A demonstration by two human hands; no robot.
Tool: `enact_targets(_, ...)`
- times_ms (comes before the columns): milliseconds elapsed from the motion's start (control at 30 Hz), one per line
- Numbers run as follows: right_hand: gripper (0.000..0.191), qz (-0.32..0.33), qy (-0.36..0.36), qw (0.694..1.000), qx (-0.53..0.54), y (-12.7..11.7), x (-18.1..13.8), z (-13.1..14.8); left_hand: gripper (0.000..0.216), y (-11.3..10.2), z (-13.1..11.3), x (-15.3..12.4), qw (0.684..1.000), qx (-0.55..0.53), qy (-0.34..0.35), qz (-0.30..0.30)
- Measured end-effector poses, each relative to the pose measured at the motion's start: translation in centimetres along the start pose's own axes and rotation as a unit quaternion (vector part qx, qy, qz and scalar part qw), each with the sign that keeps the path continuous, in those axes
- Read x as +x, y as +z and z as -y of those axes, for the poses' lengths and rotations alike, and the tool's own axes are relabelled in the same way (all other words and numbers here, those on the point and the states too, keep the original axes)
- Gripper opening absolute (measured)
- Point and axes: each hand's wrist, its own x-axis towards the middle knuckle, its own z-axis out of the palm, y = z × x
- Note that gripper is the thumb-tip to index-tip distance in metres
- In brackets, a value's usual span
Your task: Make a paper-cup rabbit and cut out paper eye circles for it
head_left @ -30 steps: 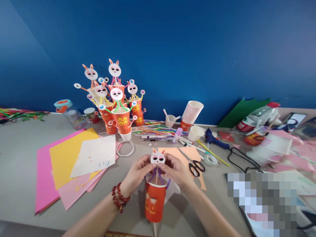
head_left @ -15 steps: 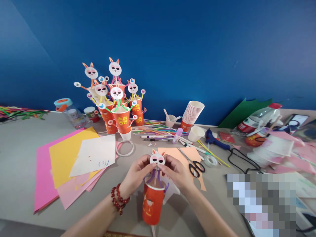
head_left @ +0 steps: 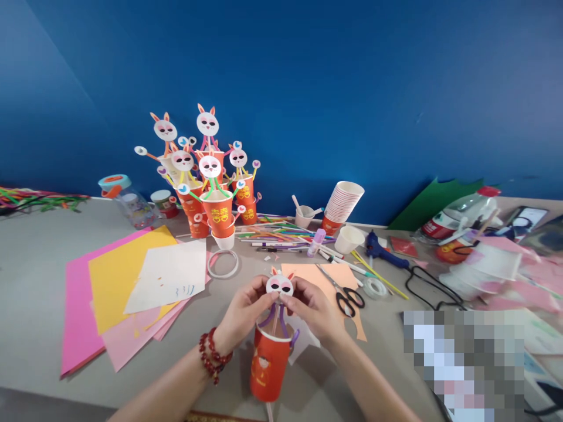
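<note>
A grey tabletop [head_left: 35, 281] spreads around my hands, and beyond them a blue wall [head_left: 281, 88] rises across the full width. Far left of my grip lies one heap of coloured strips [head_left: 41, 201], too tangled to count. Nearer, left of my wrist, is one fan of paper [head_left: 79, 310], with one white sheet [head_left: 171, 278] on top. Beyond that stand one blue-lidded bottle [head_left: 132, 205], one jar [head_left: 164, 203] and a cluster of rabbit figures [head_left: 217, 206]; I count five clear faces, with parts of more behind. One white ring [head_left: 210, 264] lies just past my left hand [head_left: 244, 308].

That hand and my right hand [head_left: 314, 310] pinch one rabbit face [head_left: 280, 286] from both sides, thumbs in front. Below the grip hangs one tilted red cup [head_left: 267, 366], joined to it by purple strips [head_left: 282, 316]; I can't tell whether it touches the table.

Beyond and rightward are two separate white cups, one holding sticks [head_left: 303, 217] and one plain [head_left: 349, 238], one glue stick [head_left: 316, 242] and one leaning stack of cups [head_left: 343, 202]. Just right of my right hand is one pair of scissors [head_left: 350, 301], partly on orange paper [head_left: 303, 272], then one tape roll [head_left: 367, 287]. Farther right are one glue gun [head_left: 389, 255], one red-capped bottle [head_left: 457, 214] and one phone [head_left: 530, 218].
</note>
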Motion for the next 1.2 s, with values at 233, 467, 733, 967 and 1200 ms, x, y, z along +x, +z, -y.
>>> enact_targets(233,0.031,-0.006,-0.010,1.000,-0.024,0.17,-0.03,0.02,0.026,-0.28,0.23,0.07,1.000,-0.007,0.012,-0.003)
enact_targets(467,0.036,-0.008,0.000,1.000,0.015,0.32,-0.07,0.14,0.027,-0.45,0.56,-0.17,1.000,-0.015,0.009,0.007)
enact_targets(733,0.037,-0.006,0.008,1.000,0.020,0.56,-0.05,0.12,0.025,-0.41,0.55,-0.07,1.000,-0.011,0.010,-0.015)
enact_targets(967,0.036,-0.024,-0.003,1.000,-0.009,0.56,-0.10,0.09,0.025,-0.52,0.54,-0.19,1.000,-0.005,0.014,-0.009)
enact_targets(1200,0.039,-0.029,-0.004,1.000,-0.008,0.70,-0.23,0.40,0.029,-0.40,0.41,-0.14,1.000,-0.002,0.003,-0.019)
